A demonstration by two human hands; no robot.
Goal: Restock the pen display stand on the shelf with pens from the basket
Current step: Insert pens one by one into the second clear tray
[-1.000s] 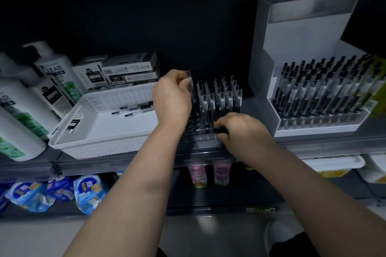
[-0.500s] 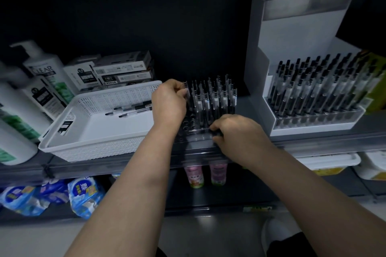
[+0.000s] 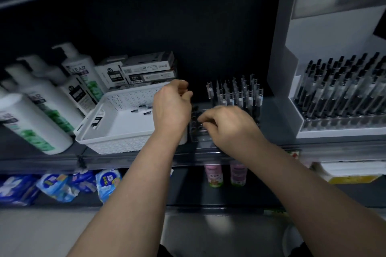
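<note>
Centre of frame, the clear pen stand [image 3: 235,108] sits on the shelf [image 3: 146,157], its back rows full of upright pens [image 3: 240,94]. Right hand [image 3: 227,125] is curled over the stand's front, fingers bent in; whether they grip a pen, can't tell. Left hand [image 3: 172,108] hangs over the white basket [image 3: 117,129] just left of the stand, fingers loosely curled, its hold unclear. A few pens [image 3: 142,109] lie in the basket.
</note>
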